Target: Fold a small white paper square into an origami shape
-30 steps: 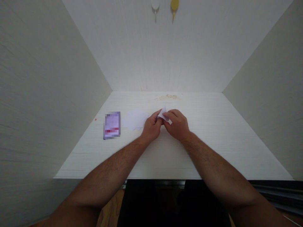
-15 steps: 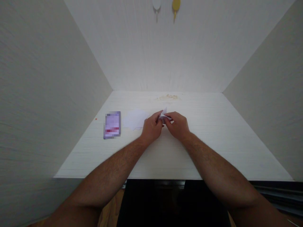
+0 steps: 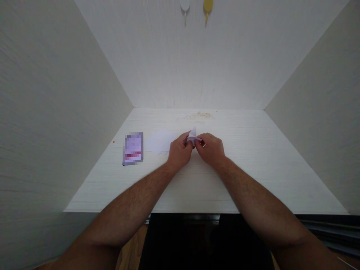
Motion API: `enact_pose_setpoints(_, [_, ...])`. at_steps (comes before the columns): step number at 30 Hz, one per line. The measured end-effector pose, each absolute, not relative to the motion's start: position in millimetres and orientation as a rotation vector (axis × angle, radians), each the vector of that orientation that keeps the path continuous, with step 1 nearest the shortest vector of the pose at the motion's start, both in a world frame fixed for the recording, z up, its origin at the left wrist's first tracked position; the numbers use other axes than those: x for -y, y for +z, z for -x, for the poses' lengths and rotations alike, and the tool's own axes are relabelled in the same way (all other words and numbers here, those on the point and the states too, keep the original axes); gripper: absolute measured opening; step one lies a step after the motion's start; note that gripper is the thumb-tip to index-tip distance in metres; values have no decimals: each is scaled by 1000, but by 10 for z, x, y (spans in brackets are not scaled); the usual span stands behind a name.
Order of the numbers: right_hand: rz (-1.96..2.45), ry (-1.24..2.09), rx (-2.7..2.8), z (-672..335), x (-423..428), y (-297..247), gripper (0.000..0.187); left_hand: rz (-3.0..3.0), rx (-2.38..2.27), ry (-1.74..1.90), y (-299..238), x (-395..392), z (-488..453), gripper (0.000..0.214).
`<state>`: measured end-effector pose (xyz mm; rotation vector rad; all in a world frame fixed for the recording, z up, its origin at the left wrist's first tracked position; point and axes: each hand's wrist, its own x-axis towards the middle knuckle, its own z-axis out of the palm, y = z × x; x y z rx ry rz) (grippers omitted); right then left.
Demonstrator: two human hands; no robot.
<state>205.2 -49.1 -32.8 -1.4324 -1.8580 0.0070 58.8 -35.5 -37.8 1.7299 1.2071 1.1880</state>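
My left hand [image 3: 180,152] and my right hand [image 3: 211,149] meet over the middle of the white table [image 3: 253,168]. Both pinch a small folded piece of white paper [image 3: 192,135] between fingertips; its pointed tip sticks up above the fingers. The rest of the paper is hidden behind my fingers. Just left of my left hand lies a loose pile of white paper sheets [image 3: 159,141] flat on the table.
A small purple and white packet [image 3: 133,148] lies to the left of the sheets. A tiny red speck [image 3: 113,141] sits near the left wall. A brownish stain [image 3: 200,115] marks the table's back edge. Two hooks, white [image 3: 185,5] and yellow [image 3: 207,6], hang on the back wall.
The folded paper has been pressed smaller between my fingertips; less of it shows above them. Both hands stayed in about the same place.
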Motion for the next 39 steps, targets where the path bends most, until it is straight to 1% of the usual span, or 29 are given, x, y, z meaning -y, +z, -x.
enact_pose_setpoints(7, [1385,-104,1814,-2022,515,-296,13,-1750,-1273,1195,-341,374,-581,40])
enact_pose_setpoints(14, [1352,-49,1760,-2029,516,-304,8,-1615,-1132,1248,-390,355,-600,35])
enact_pose_setpoints(18, [1289,-82,1767,-2027,539,-277,1,-1538,-1069,1311,-364,351,-600,31])
enact_pose_setpoints(21, [1240,-119,1773,-2023,549,-269,3,-1515,-1030,1330,-343,343,-591,36])
enact_pose_setpoints(24, [1221,-142,1774,-2021,545,-276,4,-1505,-994,1341,-348,335,-583,37])
enact_pose_setpoints(33, [1219,-166,1756,-2019,534,-290,2,-1498,-962,1352,-371,338,-580,32])
enact_pose_setpoints(37, [1201,-194,1757,-2023,539,-286,6,-1498,-962,1347,-356,355,-601,27])
enact_pose_setpoints(39, [1205,-207,1768,-2028,537,-293,5,-1511,-987,1333,-353,368,-611,26])
